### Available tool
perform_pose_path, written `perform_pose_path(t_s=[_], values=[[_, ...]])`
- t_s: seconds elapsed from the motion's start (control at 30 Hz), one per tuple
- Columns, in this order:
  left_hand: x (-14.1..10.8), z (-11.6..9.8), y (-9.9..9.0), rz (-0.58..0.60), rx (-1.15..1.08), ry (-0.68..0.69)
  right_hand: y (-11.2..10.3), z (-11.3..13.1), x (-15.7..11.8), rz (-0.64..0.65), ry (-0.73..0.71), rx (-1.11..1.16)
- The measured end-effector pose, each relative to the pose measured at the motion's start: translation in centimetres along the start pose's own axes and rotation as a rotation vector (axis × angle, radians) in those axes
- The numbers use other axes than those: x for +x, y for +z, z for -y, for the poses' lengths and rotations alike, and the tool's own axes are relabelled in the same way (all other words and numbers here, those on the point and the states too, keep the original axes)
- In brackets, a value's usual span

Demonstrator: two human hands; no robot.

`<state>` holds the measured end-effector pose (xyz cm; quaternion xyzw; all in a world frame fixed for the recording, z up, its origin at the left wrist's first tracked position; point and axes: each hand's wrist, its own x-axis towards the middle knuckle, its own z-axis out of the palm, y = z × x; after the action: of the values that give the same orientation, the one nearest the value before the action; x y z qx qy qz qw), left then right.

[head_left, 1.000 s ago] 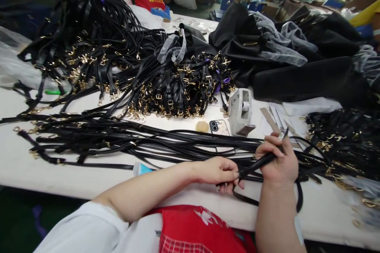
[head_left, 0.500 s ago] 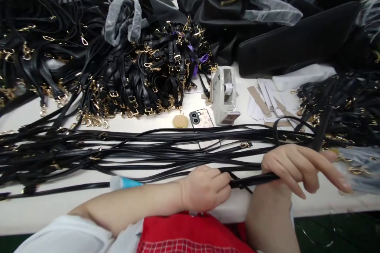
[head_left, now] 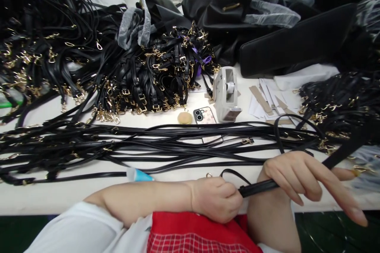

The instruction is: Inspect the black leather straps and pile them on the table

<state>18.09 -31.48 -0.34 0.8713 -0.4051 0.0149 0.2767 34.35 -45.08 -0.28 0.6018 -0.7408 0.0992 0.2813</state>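
Note:
A black strap (head_left: 259,187) runs between my two hands, low over the front of the table. My left hand (head_left: 218,199) is closed in a fist around one end of it, and a small gold ring (head_left: 209,174) shows just above the knuckles. Farther right, the strap passes under the curled fingers of my right hand (head_left: 297,174), whose index finger sticks out. Beyond that hand, a wider stretch of strap slants up to the right. Long black straps (head_left: 184,152) lie side by side across the table behind my hands.
Piles of black straps with gold clasps (head_left: 148,75) fill the back left. A white tape dispenser (head_left: 227,95), a phone (head_left: 204,115) and a round tan disc (head_left: 185,117) stand mid-table. Black bags (head_left: 297,39) and paper scraps (head_left: 261,101) lie at right; a blue-and-white tube (head_left: 139,174) is by my left forearm.
My left hand has moved slightly right and down, still gripping the strap. The right index finger reaches farther right and lower. The view has shifted a little.

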Motion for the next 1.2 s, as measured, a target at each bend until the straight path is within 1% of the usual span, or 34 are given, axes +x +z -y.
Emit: perform_pose_path(t_s=[0.03,0.07,0.13,0.17,0.23,0.27,0.3,0.33,0.37,0.43,0.47,0.5,0.57,0.6,0.63,0.67,0.7,0.73,0.77,0.83,0.9,0.97,1.07,1.13,1.2], values=[[0.0,-0.3,0.3,-0.012,0.038,0.02,-0.1,-0.2,0.1,0.028,0.011,0.038],[0.0,-0.6,0.6,-0.043,0.091,0.043,-0.3,-0.4,0.1,0.074,0.009,0.131],[-0.1,-1.1,1.6,-0.151,0.226,0.08,-0.4,-0.9,-0.2,0.157,0.005,0.335],[-0.2,-1.3,2.1,-0.213,0.292,0.091,-0.5,-1.0,-0.4,0.17,0.007,0.393],[-0.3,-1.6,3.0,-0.322,0.39,0.1,-0.5,-0.9,-1.1,0.123,0.018,0.422],[-0.3,-1.6,3.4,-0.359,0.413,0.102,-0.5,-0.6,-1.4,0.058,0.022,0.399],[-0.4,-1.6,3.6,-0.382,0.425,0.092,-0.5,-0.1,-1.7,-0.039,0.053,0.344],[-0.4,-1.6,3.7,-0.391,0.431,0.069,-0.4,0.5,-1.9,-0.177,0.124,0.26],[-0.4,-1.5,3.7,-0.384,0.431,0.038,-0.3,1.1,-1.9,-0.359,0.225,0.164],[-0.5,-1.3,3.4,-0.327,0.42,-0.034,-0.1,2.0,-1.5,-0.774,0.461,-0.004],[-0.6,-1.1,3.1,-0.292,0.412,-0.062,0.0,2.1,-1.0,-0.973,0.545,-0.058],[-0.6,-0.9,2.8,-0.263,0.404,-0.083,0.0,1.9,-0.4,-1.164,0.576,-0.109],[-0.8,-0.6,2.3,-0.215,0.367,-0.128,-0.1,0.7,0.9,-1.578,0.535,-0.315],[-0.8,-0.4,2.0,-0.201,0.334,-0.171,-0.3,-0.2,1.5,-1.792,0.528,-0.487],[-0.9,-0.3,1.8,-0.197,0.289,-0.227,-0.5,-0.9,2.0,-2.01,0.558,-0.696],[-1.0,-0.3,1.5,-0.207,0.231,-0.289,-0.7,-1.6,2.4,-2.201,0.627,-0.909],[-1.1,-0.2,1.1,-0.234,0.161,-0.341,-0.9,-2.1,2.6,-2.337,0.716,-1.091],[-1.1,-0.1,0.7,-0.278,0.085,-0.379,-1.2,-2.4,2.6,-2.415,0.812,-1.227],[-1.2,0.0,0.2,-0.332,0.006,-0.401,-1.3,-2.5,2.5,-2.445,0.897,-1.319],[-1.3,0.2,-1.1,-0.42,-0.155,-0.409,-1.5,-2.4,1.9,-2.441,0.974,-1.421],[-1.5,0.6,-2.7,-0.452,-0.285,-0.426,-1.4,-2.3,1.1,-2.408,1.002,-1.506],[-2.0,1.1,-4.5,-0.451,-0.403,-0.475,-1.0,-2.3,0.4,-2.364,1.026,-1.639],[-3.1,1.8,-7.4,-0.4,-0.666,-0.561,-0.4,-2.5,-0.4,-2.255,1.052,-1.883],[-4.0,2.3,-9.1,-0.321,-0.824,-0.591,0.0,-2.7,-0.7,-2.161,1.09,-2.032],[-4.7,2.6,-10.2,-0.219,-0.873,-0.604,0.1,-3.1,-0.9,-2.063,1.166,-2.127]])
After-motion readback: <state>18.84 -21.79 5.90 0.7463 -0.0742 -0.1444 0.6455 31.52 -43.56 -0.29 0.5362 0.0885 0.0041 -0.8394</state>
